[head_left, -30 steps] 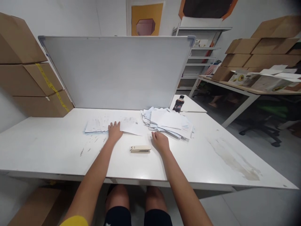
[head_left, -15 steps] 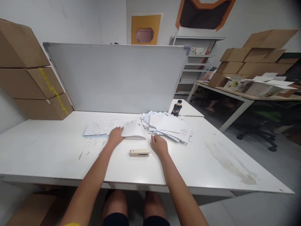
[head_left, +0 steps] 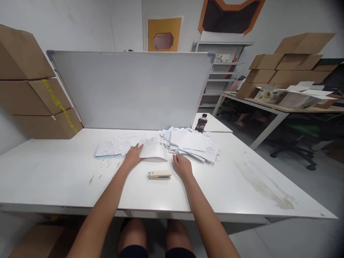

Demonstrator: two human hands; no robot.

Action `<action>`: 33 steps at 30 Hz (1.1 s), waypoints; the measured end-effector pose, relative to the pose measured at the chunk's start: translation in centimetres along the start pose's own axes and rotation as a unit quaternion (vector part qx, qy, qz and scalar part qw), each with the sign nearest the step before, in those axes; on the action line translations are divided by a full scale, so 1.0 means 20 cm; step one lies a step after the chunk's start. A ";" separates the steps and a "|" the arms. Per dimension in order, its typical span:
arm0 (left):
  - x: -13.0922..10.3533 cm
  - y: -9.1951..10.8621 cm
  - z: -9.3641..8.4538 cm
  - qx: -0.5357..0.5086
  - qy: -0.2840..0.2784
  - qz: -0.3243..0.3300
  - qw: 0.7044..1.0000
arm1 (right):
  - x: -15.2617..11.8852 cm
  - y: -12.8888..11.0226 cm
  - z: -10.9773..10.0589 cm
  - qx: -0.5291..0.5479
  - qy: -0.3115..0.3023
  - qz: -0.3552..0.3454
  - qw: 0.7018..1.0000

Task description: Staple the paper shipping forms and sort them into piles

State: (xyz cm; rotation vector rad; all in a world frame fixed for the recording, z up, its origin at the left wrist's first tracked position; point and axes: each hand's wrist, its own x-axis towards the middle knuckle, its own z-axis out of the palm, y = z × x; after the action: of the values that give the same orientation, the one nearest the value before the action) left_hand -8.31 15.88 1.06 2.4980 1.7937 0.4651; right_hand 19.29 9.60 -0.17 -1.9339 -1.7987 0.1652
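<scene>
A curved white sheet (head_left: 153, 148) lies at the middle of the table, its near edge lifted. My left hand (head_left: 133, 156) rests on its left edge, fingers apart, beside spread papers (head_left: 109, 146) on the left. My right hand (head_left: 182, 165) is closed on the table, just right of the sheet and below a messy paper pile (head_left: 189, 140); whether anything is inside it is hidden. Between my forearms sits a cream stapler (head_left: 159, 174), touched by neither hand.
A whiteboard (head_left: 129, 91) stands along the back of the white table (head_left: 215, 186). Cardboard boxes (head_left: 40, 96) are stacked at the left. A dark bottle (head_left: 201, 123) stands behind the paper pile. Another table (head_left: 279, 114) with boxes is at the right.
The fingers of my left hand have spread apart and shifted slightly right on the sheet. My right hand has stayed in place. The view has moved slightly.
</scene>
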 end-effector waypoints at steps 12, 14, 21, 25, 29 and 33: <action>0.00 -0.02 0.05 -0.230 0.157 0.036 0.960 | 0.13 0.05 0.08 -0.037 0.065 -0.101 0.992; 0.00 0.00 0.03 -0.305 0.226 0.016 0.925 | 0.19 0.06 0.10 -0.016 0.128 -0.153 0.980; 0.08 0.03 0.04 -0.537 0.293 -0.066 0.788 | 0.26 0.06 0.07 0.152 0.165 -0.139 0.965; 0.08 0.10 0.07 -0.731 0.173 -0.149 0.643 | 0.24 -0.06 0.07 0.328 0.052 -0.166 0.928; 0.05 0.16 0.09 -0.743 0.057 -0.143 0.652 | 0.26 -0.17 0.15 0.529 -0.024 -0.075 0.845; 0.03 0.17 0.09 -0.712 -0.004 -0.144 0.687 | 0.28 -0.17 0.21 0.652 -0.031 0.051 0.756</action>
State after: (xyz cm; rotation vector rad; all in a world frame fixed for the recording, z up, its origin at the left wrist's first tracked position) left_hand -4.51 15.47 0.16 1.0606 0.9369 1.1737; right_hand 15.24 16.15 -1.06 -0.9352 -0.9877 1.1695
